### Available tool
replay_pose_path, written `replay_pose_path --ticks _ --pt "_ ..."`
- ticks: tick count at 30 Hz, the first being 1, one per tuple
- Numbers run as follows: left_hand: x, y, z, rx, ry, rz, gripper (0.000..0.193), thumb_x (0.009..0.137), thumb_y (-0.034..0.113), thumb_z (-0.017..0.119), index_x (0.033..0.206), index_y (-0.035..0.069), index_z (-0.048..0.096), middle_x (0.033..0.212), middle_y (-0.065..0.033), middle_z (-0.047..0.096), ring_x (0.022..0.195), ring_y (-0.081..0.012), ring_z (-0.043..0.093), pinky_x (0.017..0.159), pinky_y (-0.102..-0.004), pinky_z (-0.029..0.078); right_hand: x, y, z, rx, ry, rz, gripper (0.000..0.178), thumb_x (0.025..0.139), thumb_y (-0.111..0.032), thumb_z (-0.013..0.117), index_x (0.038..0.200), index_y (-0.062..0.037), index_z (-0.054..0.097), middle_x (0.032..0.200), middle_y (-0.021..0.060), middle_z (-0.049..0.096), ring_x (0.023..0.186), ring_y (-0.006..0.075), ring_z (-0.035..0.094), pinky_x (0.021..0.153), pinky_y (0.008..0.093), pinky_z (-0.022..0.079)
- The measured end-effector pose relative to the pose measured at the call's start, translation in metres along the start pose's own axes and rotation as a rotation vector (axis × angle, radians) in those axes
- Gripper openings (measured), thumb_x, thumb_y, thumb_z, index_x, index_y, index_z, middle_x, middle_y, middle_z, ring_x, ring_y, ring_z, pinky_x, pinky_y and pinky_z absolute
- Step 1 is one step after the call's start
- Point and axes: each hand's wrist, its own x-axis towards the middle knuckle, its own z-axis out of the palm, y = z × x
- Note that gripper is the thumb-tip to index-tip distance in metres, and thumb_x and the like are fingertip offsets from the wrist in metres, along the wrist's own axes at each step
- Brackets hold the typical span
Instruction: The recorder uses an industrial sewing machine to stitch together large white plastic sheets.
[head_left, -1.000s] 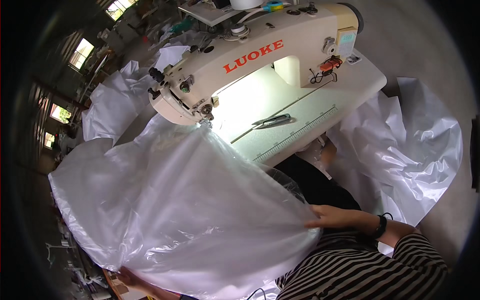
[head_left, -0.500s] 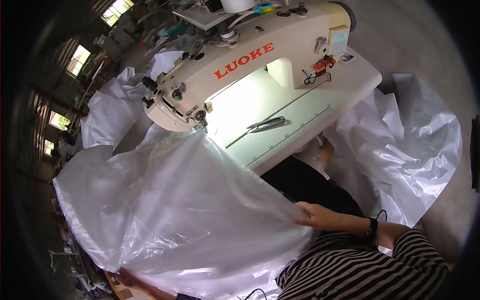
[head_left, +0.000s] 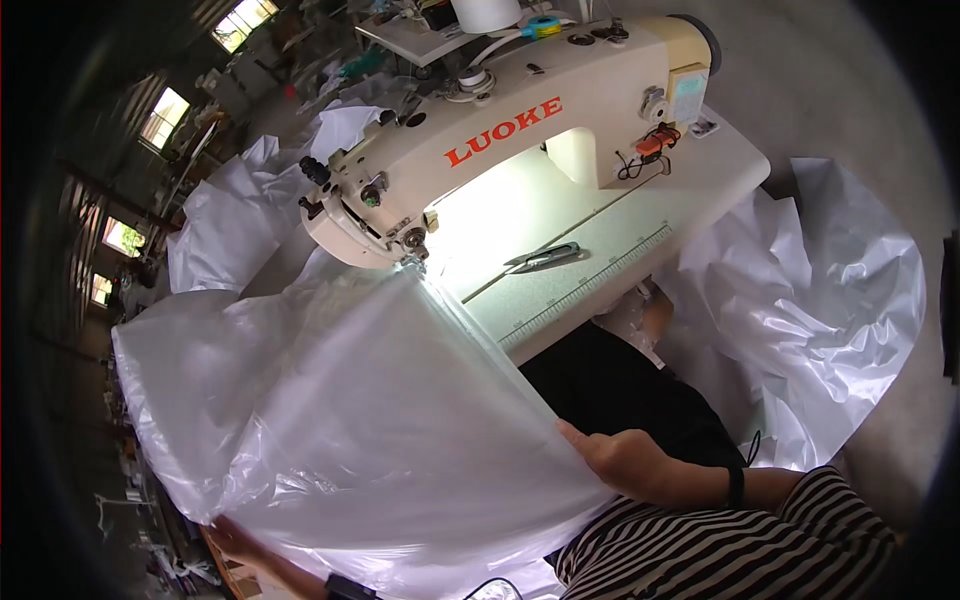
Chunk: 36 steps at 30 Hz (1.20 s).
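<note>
A large sheet of shiny translucent white plastic (head_left: pixel 370 420) spreads from the sewing machine (head_left: pixel 520 110) down over my lap. Its right edge runs in a taut line from under the machine's needle area to my right hand (head_left: pixel 620 458). That hand grips the edge, thumb on top and the other fingers mostly hidden. At the sheet's lower left corner is my left hand (head_left: pixel 235 543), closed at the border, with its fingertips partly hidden by the plastic. Small thread snips (head_left: pixel 545 257) lie on the lit machine bed (head_left: pixel 600 235).
More crumpled white plastic (head_left: pixel 800 320) hangs off the bed's right side, and another heap (head_left: pixel 235 225) lies behind the machine head. An orange tool with a black cord (head_left: pixel 655 140) rests against the machine's pillar. A white thread cone (head_left: pixel 485 12) stands at the back.
My right hand has moved slightly left and down, and the sheet's right edge is pulled straighter and smoother. My left hand has shifted a little left and up. The whole view has tilted slightly.
</note>
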Motion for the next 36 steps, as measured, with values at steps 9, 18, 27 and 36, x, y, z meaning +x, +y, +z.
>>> replay_pose_path --ticks 9,18,27,36 --pt "0.013 0.046 0.012 -0.179 0.017 -0.241 0.039 0.104 0.028 0.049 0.12 -0.007 0.057 0.112 -0.0226 0.066 0.097 -0.0344 0.065 0.087 -0.04 0.05 0.01 -0.004 -0.007 0.384 0.002 0.184 0.047 0.092 -0.013 0.061 0.137 -0.0046 0.051 0.06 0.011 0.061 0.048 0.0249 0.061 0.043 0.0357 0.049" --pt "-0.019 0.035 0.004 -0.219 0.026 -0.223 0.025 0.1 0.019 0.057 0.114 -0.002 0.057 0.108 -0.0189 0.065 0.098 -0.0314 0.065 0.084 -0.0411 0.052 0.01 0.003 -0.025 0.446 0.049 0.218 0.05 0.092 -0.015 0.063 0.139 -0.0102 0.05 0.063 0.0123 0.063 0.053 0.0271 0.064 0.05 0.0357 0.051" --pt "-0.088 0.356 -0.088 -0.924 -0.287 0.467 0.033 0.09 -0.005 0.05 0.121 -0.001 0.058 0.129 -0.0169 0.06 0.121 -0.0333 0.057 0.098 -0.0423 0.048 0.012 0.019 -0.006 0.661 0.074 0.318 0.047 0.096 -0.025 0.059 0.14 -0.0114 0.049 0.072 0.0203 0.065 0.063 0.0337 0.066 0.062 0.0398 0.053" --pt "-0.139 0.438 -0.014 -0.874 -0.632 0.806 0.034 0.085 0.002 0.063 0.117 0.011 0.065 0.132 -0.0072 0.059 0.123 -0.0316 0.054 0.106 -0.0484 0.04 0.012 0.006 -0.026 0.558 0.007 0.355 0.046 0.095 -0.016 0.059 0.14 -0.0115 0.05 0.064 0.0178 0.062 0.055 0.0304 0.064 0.055 0.0378 0.052"
